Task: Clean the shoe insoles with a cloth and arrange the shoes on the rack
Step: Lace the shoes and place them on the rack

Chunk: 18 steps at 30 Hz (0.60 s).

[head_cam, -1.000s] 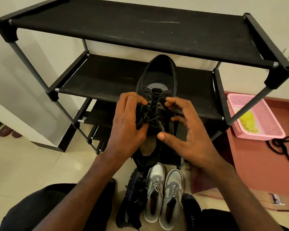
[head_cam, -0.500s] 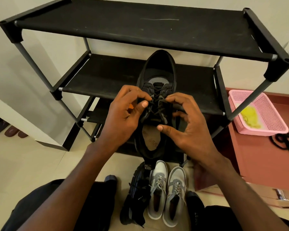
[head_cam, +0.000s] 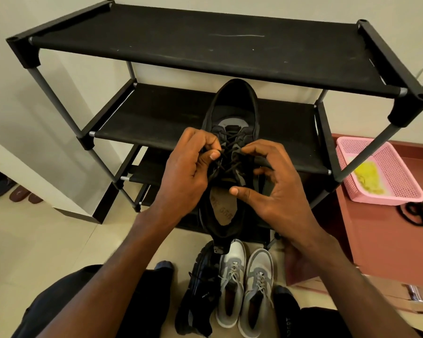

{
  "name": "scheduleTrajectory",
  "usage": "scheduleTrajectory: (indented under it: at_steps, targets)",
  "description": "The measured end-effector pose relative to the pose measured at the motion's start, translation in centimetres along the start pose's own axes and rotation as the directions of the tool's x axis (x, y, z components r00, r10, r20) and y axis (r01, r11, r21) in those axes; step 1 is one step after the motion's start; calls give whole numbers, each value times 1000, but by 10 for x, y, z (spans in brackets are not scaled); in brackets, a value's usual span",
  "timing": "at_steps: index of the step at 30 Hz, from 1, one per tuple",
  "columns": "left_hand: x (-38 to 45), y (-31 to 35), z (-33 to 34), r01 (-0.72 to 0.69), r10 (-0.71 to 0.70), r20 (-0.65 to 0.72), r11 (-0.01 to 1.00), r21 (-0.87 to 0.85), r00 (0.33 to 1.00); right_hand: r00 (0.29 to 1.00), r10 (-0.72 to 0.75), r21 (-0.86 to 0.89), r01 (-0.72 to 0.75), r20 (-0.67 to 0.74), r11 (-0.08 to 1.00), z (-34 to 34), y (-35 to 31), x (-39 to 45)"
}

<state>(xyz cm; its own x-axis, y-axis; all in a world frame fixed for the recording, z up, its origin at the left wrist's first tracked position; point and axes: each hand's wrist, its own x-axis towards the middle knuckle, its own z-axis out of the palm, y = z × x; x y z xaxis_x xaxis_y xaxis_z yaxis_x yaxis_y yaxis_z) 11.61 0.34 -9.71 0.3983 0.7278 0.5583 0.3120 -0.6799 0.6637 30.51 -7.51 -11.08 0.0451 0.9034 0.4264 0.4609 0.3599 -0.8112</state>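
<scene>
Here my left hand (head_cam: 183, 172) pinches the laces (head_cam: 226, 157) of the black shoe (head_cam: 232, 113), and my right hand (head_cam: 276, 186) curls round its other side. I see it held before the rack (head_cam: 205, 47), toe over the middle shelf. Grey sneakers (head_cam: 244, 286) stand on the floor below.

Black shoe (head_cam: 232, 113) with dark laces (head_cam: 230, 164), grey tongue lining and a tan, faintly printed insole (head_cam: 224, 209) just below the fingers (head_cam: 211, 156). Black fabric rack (head_cam: 181, 47) on grey poles behind. Pair of grey-and-white sneakers (head_cam: 244, 289) beneath the wrists, black shoe (head_cam: 200, 293) beside. Pink perforated basket (head_cam: 381, 172) holding something yellow, far right, on a reddish-brown surface (head_cam: 376, 235).
</scene>
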Motion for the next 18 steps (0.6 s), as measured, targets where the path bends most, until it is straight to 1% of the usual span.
scheduleTrajectory:
  at_steps: [2,5,8,10,15,18]
  targets:
    - [-1,-2,-1,-4,4,12,999,-48,1000,1000,-10,-7,10,-1,1000,0,0,1]
    - [-3,-5,-5,45,-38,52,989,-141,998,1000,-12,6,12,-18,1000,0,0,4]
    - [-4,-6,-5,31,-27,41,993,-112,999,1000,-6,13,6,-23,1000,-1,-1,6]
    - [-3,-7,-3,36,-33,24,991,-125,999,1000,-5,3,5,-13,1000,-2,-2,6]
    - [2,-3,3,73,-77,-23,988,-133,997,1000,1,-12,-2,-10,1000,1,-2,5]
    - [2,0,3,114,-115,-2,983,-146,993,1000,4,-12,-4,-15,1000,1,-3,4]
